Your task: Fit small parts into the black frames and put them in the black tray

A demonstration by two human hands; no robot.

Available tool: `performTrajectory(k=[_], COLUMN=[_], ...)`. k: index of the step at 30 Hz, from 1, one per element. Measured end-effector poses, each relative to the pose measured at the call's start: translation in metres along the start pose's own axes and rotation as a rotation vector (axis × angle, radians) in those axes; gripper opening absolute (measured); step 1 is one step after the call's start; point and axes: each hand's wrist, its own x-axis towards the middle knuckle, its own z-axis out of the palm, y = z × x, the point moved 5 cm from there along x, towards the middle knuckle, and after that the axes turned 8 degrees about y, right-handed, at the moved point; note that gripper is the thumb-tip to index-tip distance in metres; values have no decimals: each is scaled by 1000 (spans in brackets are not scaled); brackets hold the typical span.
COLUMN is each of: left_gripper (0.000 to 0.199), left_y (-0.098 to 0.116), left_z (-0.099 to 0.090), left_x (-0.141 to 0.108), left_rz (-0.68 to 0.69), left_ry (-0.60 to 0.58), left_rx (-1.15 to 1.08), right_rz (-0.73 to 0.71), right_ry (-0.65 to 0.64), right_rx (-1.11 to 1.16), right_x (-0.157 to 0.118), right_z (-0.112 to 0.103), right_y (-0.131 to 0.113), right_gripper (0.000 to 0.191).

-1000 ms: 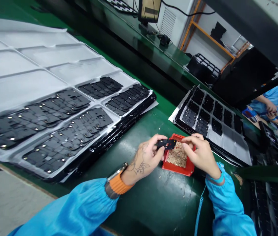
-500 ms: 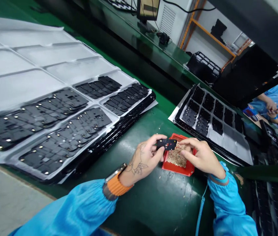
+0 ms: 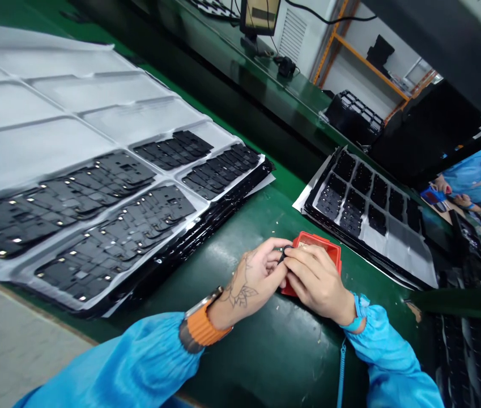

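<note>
A small black part [image 3: 283, 255] is pinched in the fingers of my left hand [image 3: 261, 273], mostly hidden by both hands. My right hand [image 3: 315, 279] is closed against the same part, its fingertips touching it; whether it holds anything else is hidden. Beneath and behind my right hand sits a red tray [image 3: 335, 254], its contents largely covered. To the left lies a large white tray [image 3: 36, 127] with rows of flat black parts [image 3: 108, 181] in several of its compartments.
A second tray stack [image 3: 387, 241] with black parts stands beyond the red tray. A blue coiled cord [image 3: 341, 368] hangs from my right wrist. A monitor [image 3: 260, 16] stands at the back. Another person's blue sleeve [image 3: 467, 170] shows at the far right.
My right hand has moved left from over the red tray onto the black part. The part is now mostly covered. The other person's hands have moved apart.
</note>
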Motion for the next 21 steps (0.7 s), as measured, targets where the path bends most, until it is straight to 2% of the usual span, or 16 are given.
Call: performTrajectory(k=[7, 21], left_gripper=[23, 20], left_y=[-1, -2], left_z=[0, -1], left_x=[-5, -4], left_rz=[1, 32], left_ry=[12, 9], left_rx=[-70, 15], right_rz=[25, 6], right_ry=[101, 9], right_rx=[36, 20], right_x=[-4, -1], right_z=[-1, 0], right_y=[1, 0], right_gripper=[34, 33])
